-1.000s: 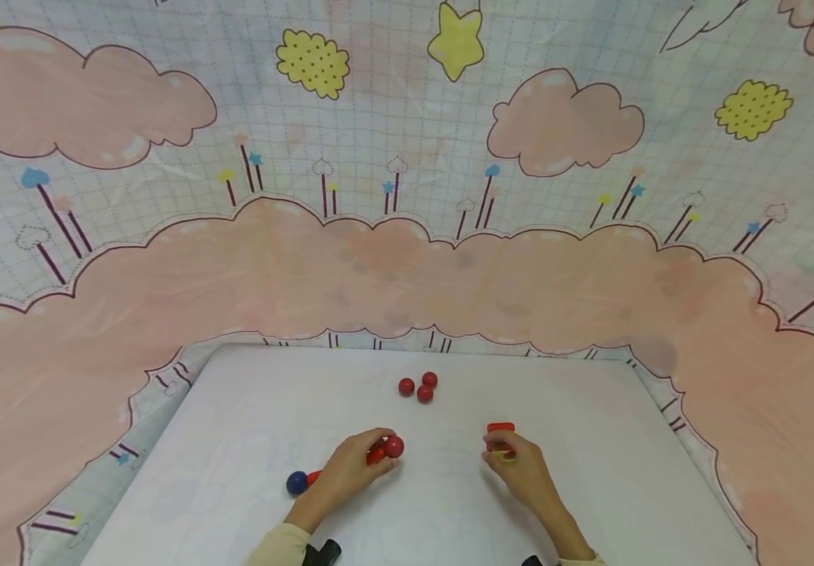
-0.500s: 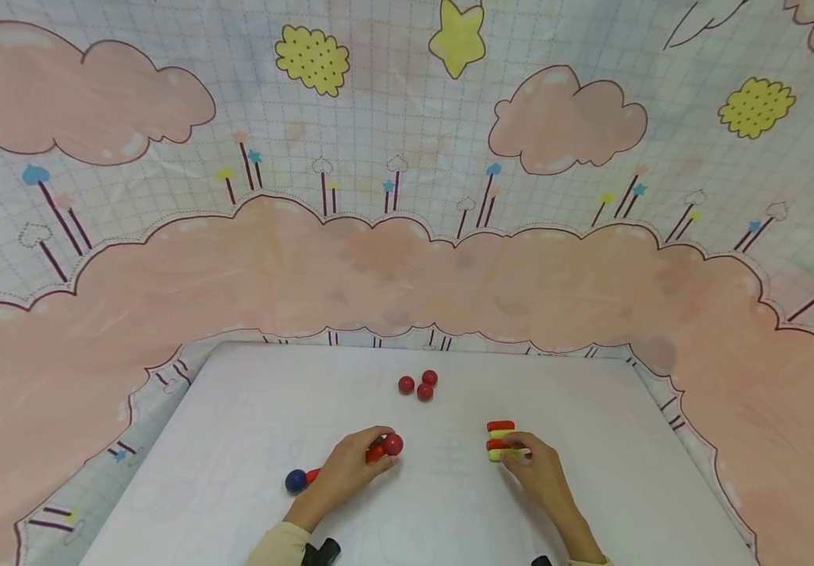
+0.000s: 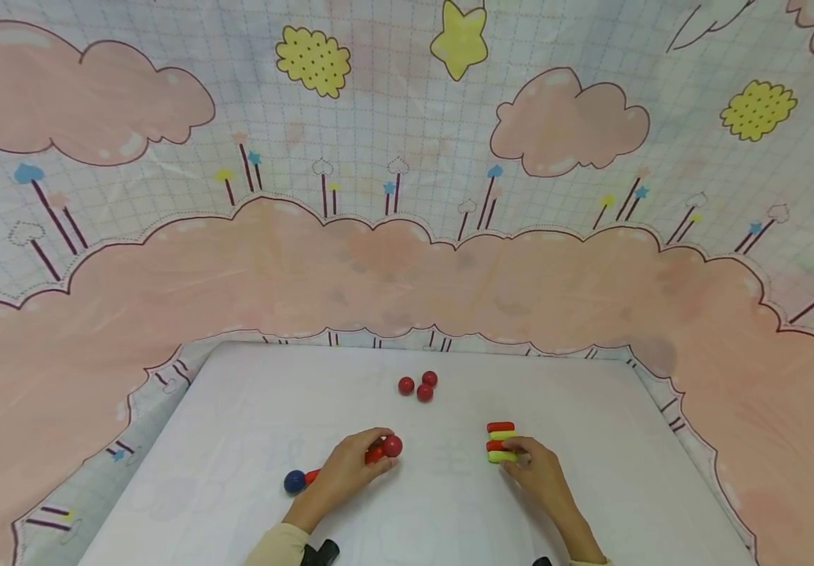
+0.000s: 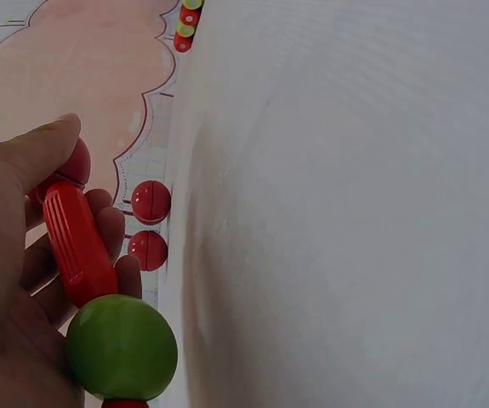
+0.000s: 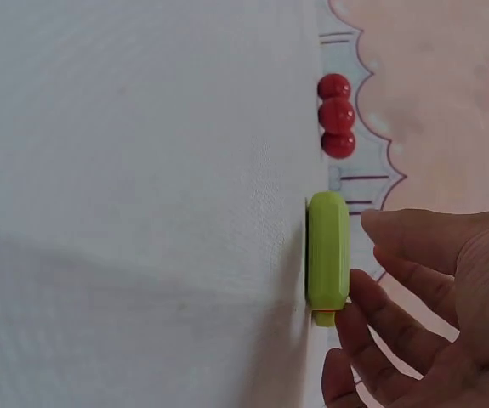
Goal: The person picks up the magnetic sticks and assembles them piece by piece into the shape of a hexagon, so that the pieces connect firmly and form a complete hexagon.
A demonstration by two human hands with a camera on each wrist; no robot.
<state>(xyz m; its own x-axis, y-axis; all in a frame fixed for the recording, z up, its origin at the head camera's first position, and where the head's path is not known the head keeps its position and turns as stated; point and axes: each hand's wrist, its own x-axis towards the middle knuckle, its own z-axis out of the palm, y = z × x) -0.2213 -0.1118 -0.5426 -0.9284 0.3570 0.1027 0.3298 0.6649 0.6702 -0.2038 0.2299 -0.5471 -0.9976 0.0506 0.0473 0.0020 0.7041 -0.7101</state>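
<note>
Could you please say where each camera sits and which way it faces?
Head: worn on the head, facing forward and down over the white tabletop; left hand, right hand and forearms show.
Left wrist: worn there, facing the red stick that the left hand holds; only that hand shows.
Right wrist: worn there, facing a yellow-green stick beside the right hand, the only hand visible.
Shared: head and right wrist both show three red balls.

Green ball (image 4: 122, 347), blue ball (image 3: 295, 482), red rod (image 4: 80, 246), lime rod (image 5: 327, 251); cloud-print backdrop (image 3: 407, 271).
</note>
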